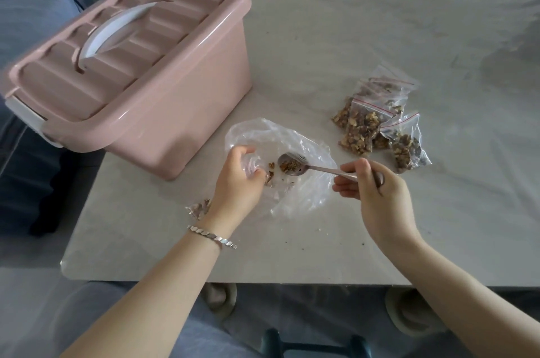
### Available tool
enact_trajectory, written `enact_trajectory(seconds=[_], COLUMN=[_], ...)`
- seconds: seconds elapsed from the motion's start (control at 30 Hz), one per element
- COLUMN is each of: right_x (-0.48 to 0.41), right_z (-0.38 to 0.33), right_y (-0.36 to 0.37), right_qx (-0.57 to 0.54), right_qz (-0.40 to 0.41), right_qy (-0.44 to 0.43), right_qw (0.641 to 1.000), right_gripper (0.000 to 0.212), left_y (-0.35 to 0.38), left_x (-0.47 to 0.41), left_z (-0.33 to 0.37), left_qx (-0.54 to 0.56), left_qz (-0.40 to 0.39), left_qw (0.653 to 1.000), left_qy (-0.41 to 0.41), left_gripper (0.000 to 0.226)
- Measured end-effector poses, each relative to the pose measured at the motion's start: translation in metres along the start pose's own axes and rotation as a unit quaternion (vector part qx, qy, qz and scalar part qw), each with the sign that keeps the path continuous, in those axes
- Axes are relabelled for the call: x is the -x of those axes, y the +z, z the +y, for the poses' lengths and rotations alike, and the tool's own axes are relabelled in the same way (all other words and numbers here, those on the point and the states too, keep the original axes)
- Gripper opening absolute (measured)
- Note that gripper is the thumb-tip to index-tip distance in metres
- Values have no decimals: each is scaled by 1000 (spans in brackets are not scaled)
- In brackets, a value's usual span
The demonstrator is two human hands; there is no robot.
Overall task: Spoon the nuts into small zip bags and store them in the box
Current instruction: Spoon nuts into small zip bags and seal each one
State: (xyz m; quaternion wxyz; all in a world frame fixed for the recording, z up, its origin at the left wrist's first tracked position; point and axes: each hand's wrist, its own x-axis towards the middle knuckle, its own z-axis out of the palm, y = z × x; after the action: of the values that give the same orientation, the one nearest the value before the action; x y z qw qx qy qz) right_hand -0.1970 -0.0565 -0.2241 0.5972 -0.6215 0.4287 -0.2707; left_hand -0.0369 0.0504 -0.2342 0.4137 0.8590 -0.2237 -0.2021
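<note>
Both bare forearms are reaching forward from the lower edge of the view. The left hand point(237, 179) is curling palm-down, its fingers bunching inward and pinching, with a silver link bracelet point(212, 237) circling the wrist. The right hand point(377, 191) is closing in a pinch, thumb on top, fingers tucked beneath, knuckles facing up.

- Soft, even daylight, somewhat dim and cool; no hard shadows.
- The pink plastic lidded storage box point(140, 71) shows a pale sheen along its lid ridges and casts a faint shadow at its base.
- Wide-angle bending and smearing beyond the box toward the picture's corners; centre sharp.
</note>
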Motion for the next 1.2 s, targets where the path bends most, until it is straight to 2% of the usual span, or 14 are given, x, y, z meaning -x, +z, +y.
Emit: enact_trajectory(seconds=[0.33, 0.57, 0.67, 0.77, 0.87, 1.0, 1.1, 1.2], right_x=[-4, 12, 18, 19, 16, 14, 13, 12], right_z=[7, 14, 16, 16, 14, 10, 3, -3], right_y=[8, -2, -2, -1, -4, -14, -21, -23], right_qx=[2, 48, 25, -59, -167, -237, -238, -184], right_qz=[-32, -70, -61, -34, -2, 7, 7, 17], right_qy=[-17, -49, -16, 80, 177, 233, 230, 182], right_qw=[999, 995, 998, 995, 970, 943, 944, 966], right_gripper=[28, 26, 28, 28, 32, 34, 34, 34], left_y=[-1, 6, 11, 14, 12, 0, -6, -9], left_x=[1, 2, 3, 4, 4, 3, 1, -1], left_z=[0, 5, 8, 12, 10, -1, -6, -5], left_qx=[25, 112, 143, 154, 102, -2, -82, -142], left_qz=[-18, 42, 58, 37, 42, 17, -6, -43], left_qw=[999, 992, 987, 987, 994, 998, 994, 987], left_qy=[9, -40, -47, -36, 2, 53, 72, 66], left_gripper=[31, 27, 26, 27, 25, 30, 38, 46])
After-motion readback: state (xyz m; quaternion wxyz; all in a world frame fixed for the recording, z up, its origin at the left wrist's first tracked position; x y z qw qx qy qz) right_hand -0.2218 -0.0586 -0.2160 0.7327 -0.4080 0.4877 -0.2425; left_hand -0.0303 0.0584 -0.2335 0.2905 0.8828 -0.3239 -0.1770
